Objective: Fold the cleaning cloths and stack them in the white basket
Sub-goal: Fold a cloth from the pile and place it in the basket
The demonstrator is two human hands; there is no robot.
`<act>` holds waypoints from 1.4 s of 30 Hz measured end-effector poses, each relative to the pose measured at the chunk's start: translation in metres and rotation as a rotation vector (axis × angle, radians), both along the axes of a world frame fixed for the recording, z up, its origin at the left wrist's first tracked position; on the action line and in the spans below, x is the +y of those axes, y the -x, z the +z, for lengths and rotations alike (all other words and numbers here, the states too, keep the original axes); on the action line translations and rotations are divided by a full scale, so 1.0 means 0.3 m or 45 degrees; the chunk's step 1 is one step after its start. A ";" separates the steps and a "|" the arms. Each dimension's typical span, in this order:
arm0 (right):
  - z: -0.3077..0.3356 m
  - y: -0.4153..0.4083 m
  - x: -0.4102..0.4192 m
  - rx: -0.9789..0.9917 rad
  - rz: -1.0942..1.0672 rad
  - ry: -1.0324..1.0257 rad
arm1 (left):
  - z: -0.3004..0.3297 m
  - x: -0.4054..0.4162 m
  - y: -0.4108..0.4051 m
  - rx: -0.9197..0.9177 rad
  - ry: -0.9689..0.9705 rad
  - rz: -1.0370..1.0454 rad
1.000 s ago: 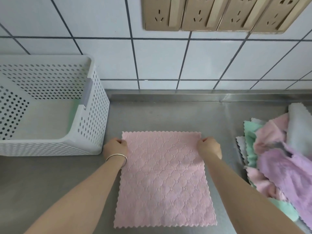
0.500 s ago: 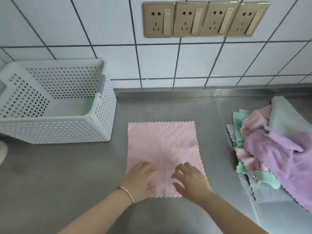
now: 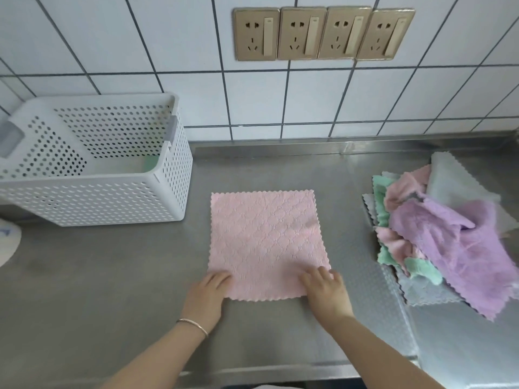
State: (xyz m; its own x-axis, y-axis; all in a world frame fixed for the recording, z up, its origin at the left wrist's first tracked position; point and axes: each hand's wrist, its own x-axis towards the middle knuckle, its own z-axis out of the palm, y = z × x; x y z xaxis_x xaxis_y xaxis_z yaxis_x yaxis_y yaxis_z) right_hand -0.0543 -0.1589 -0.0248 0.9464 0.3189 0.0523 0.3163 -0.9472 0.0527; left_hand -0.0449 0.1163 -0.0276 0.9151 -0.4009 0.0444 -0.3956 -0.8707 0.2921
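Near the counter's [image 3: 118,276] front edge, the left hand [image 3: 206,297] and right hand [image 3: 327,293] lie flat-fingered on the pink cloth's [image 3: 264,237] near corners, while the white basket's [image 3: 92,197] contents stay mostly hidden.

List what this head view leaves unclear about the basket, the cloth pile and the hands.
- White basket: contents mostly hidden by its near wall; only a green patch shows.
- Cloth pile: count unknowable, cloths overlap, right edge cuts it.
- Left hand, right hand on pink cloth: fingertip grip unclear.
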 end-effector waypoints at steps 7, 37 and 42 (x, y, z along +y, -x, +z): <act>0.091 -0.082 -0.157 0.159 -0.541 -0.631 | 0.072 0.095 -0.066 0.380 0.414 0.513; 0.159 -0.386 -0.133 0.912 -0.723 -0.648 | 0.173 0.101 -0.342 0.796 0.236 0.742; 0.126 -0.469 -0.134 0.893 -0.770 -0.670 | 0.149 0.085 -0.414 0.775 0.260 0.820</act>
State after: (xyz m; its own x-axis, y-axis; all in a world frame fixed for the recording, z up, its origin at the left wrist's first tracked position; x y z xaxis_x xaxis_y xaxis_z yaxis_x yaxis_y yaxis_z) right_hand 0.0864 -0.1991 0.0131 0.8119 -0.1183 -0.5717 -0.4138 -0.8074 -0.4205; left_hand 0.0792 0.1416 0.0172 0.8476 0.1590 -0.5062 0.4231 -0.7783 0.4639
